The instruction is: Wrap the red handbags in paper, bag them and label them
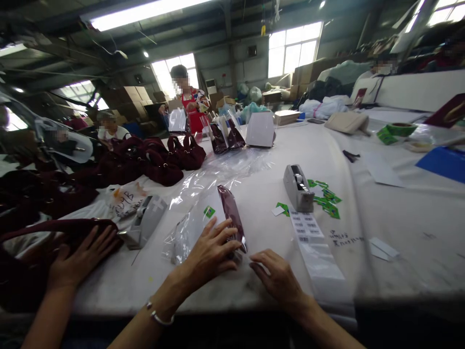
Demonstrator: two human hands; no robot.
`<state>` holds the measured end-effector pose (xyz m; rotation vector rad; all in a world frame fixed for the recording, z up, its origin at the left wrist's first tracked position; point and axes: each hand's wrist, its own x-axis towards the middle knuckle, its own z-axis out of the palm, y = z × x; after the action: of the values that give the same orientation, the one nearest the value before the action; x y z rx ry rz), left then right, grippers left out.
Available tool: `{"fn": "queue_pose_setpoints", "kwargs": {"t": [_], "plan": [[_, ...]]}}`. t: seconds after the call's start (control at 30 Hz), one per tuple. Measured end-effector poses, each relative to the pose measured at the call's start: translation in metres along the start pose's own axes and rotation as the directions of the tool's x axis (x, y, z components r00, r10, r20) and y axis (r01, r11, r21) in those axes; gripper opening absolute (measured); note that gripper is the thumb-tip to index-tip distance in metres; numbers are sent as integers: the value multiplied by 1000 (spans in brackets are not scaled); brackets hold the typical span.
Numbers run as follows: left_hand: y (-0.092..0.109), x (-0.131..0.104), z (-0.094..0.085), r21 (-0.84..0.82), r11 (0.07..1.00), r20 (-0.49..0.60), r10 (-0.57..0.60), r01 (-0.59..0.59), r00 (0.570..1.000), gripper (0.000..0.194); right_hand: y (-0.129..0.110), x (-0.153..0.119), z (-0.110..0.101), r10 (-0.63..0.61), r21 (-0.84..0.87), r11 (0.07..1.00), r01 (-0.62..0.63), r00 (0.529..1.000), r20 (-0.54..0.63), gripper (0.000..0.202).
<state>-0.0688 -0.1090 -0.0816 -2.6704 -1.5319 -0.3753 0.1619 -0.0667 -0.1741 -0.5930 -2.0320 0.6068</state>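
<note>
A clear plastic bag [192,228] lies flat on the white table, wrapped around a dark red glossy item [232,213] and a white sheet. A green sticker [209,212] shows on it. My left hand [214,245] rests over the bag's near right part, fingers stretched out and pressing down. Just right of the bag's corner, my right hand [278,276] has thumb and fingers pinched together. Something thin and clear is at those fingertips, too small to make out. Beyond my hands stands a grey tape dispenser [298,189], with a strip of barcode labels [308,232] in front of it.
At left, a co-worker's hand [82,254] lies on a dark red handbag [25,266], beside another tape dispenser [143,220]. Several dark red handbags [163,165] are piled behind. Green tags [329,203] lie scattered right. A person in a red apron [196,116] stands across the table.
</note>
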Motion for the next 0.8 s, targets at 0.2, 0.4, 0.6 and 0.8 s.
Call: {"fn": "queue_pose_setpoints", "kwargs": {"t": [0.2,0.4,0.6,0.8], "plan": [[7,-40,-7,57,993,-86,112,-107,990,18,-25,-3,-14,-156,112,984,136,967,202,22],[17,-56,-16,-138,990,-73,-5,-5,997,20,-31,-4,-14,-139,252,965,74,959,248,26],[7,-15,-20,-279,887,-351,-452,369,820,42,-34,0,-3,-24,408,911,-51,984,177,19],[-25,26,3,-297,746,-77,-641,596,764,65,-27,3,3,-4,468,871,-152,949,314,21]]}}
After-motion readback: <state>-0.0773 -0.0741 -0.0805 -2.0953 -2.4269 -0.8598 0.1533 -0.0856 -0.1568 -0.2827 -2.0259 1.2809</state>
